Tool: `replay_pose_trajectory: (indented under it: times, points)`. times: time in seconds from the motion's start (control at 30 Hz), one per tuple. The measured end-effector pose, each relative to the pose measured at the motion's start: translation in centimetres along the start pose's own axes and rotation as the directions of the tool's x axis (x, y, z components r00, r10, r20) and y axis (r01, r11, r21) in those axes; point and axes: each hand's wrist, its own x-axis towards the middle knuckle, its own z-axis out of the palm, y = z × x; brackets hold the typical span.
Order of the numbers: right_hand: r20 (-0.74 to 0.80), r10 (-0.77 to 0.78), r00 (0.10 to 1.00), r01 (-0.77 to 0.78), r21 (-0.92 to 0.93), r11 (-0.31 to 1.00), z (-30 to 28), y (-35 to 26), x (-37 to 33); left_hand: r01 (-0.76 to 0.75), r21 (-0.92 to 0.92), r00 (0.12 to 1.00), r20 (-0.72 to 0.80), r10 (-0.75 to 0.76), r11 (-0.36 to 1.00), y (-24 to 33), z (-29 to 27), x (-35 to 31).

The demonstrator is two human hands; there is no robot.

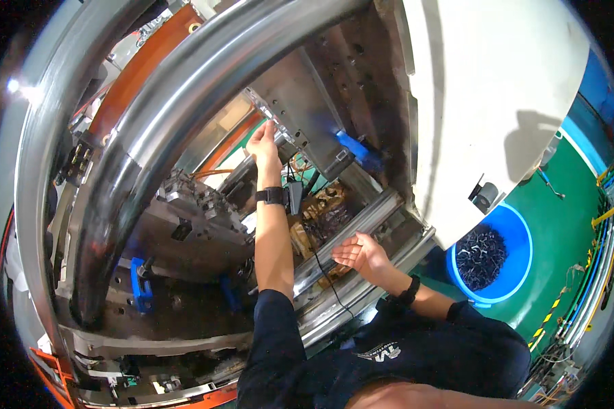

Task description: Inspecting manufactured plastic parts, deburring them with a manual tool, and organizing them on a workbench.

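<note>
My left arm reaches up into a large moulding machine, between its thick steel bars (184, 75). At the edge of a grey metal mould block (293, 95), the fingers of my left hand (262, 142) are drawn together by a shiny, pale strip (260, 102). What they grip there is too small to make out. My right hand (363, 258) is held over a lower steel bar (348, 238), palm up, fingers stretched out with nothing in them. A dark cable (318, 266) hangs from a small black box (294, 198) by my left wrist.
A second mould half (201, 211) stands left of my left arm. Blue clamps (142, 285) sit on the machine plates. To the right, a white machine panel (484, 88) curves above a blue tub (522, 269) of small black parts on the green floor (559, 225).
</note>
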Motion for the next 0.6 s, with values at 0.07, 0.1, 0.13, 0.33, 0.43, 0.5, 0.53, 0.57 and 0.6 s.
replay_pose_trajectory:
  times: [0.07,0.1,0.13,0.33,0.43,0.5,0.53,0.57,0.6]
  points:
    - [0.004,0.009,1.000,-0.009,-0.004,1.000,0.1,0.1,0.0,-0.011,0.000,1.000,-0.006,0.011,1.000,-0.2,-0.3,0.3]
    - [0.007,0.011,1.000,-0.011,-0.005,1.000,0.1,0.2,0.0,-0.015,0.009,1.000,-0.007,0.015,1.000,-0.3,-0.5,0.5]
    - [0.009,0.009,1.000,-0.009,-0.007,1.000,-0.1,0.2,0.0,-0.018,0.015,1.000,-0.005,0.018,1.000,-0.2,-0.3,0.5]
    - [0.016,0.020,1.000,-0.020,-0.035,0.999,0.0,0.0,-0.2,-0.113,0.144,0.994,0.011,0.112,0.983,0.6,0.3,-0.3]
    - [0.010,0.033,0.999,-0.032,-0.046,0.998,0.3,0.2,-0.3,-0.296,0.370,0.952,0.047,0.301,0.880,0.8,0.5,-0.9]
    - [0.013,0.032,0.999,-0.032,-0.056,0.998,0.5,0.1,-0.4,-0.314,0.396,0.950,0.124,0.288,0.863,0.4,0.3,-1.9]
    - [0.020,0.023,1.000,-0.022,-0.062,0.998,0.5,0.0,-0.4,-0.249,0.160,0.964,0.130,0.230,0.955,0.2,1.1,-2.4]
    - [0.026,0.013,1.000,-0.012,-0.068,0.998,0.4,0.0,-0.5,-0.231,0.221,0.966,0.165,0.198,0.947,0.6,0.8,-2.7]
    - [0.028,0.019,0.999,-0.017,-0.082,0.997,0.3,0.1,-0.4,-0.215,0.281,0.967,0.198,0.163,0.935,1.0,0.4,-3.0]
